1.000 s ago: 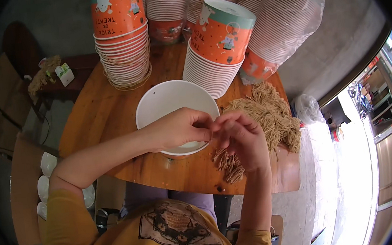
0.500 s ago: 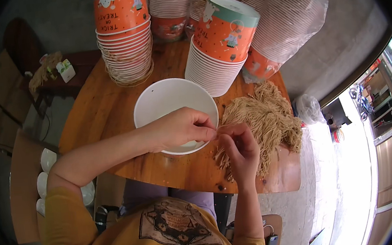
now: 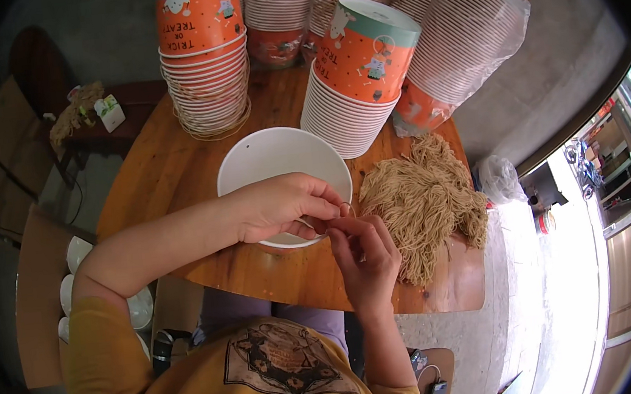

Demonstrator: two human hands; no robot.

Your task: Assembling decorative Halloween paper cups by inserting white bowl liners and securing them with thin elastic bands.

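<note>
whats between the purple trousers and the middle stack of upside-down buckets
The head view shows the open white-lined bucket, left hand over it, right hand beside it, and wooden tabletop.

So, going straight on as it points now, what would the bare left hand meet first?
The left hand would likely meet the bare right hand, close ahead by the round white-lined bucket; whether they touch is unclear.

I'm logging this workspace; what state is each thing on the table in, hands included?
White bucket: upright, open side up.
Left bucket stack: nested, upside down, cord loops around its rims.
Middle bucket stack: nested, upside down.
Right bucket stack: nested, plastic-wrapped.
Tan cord heap: loose, tangled.
Left hand: fingers bent at the bucket's rim.
Right hand: fingers bent, meeting the left's.
</note>
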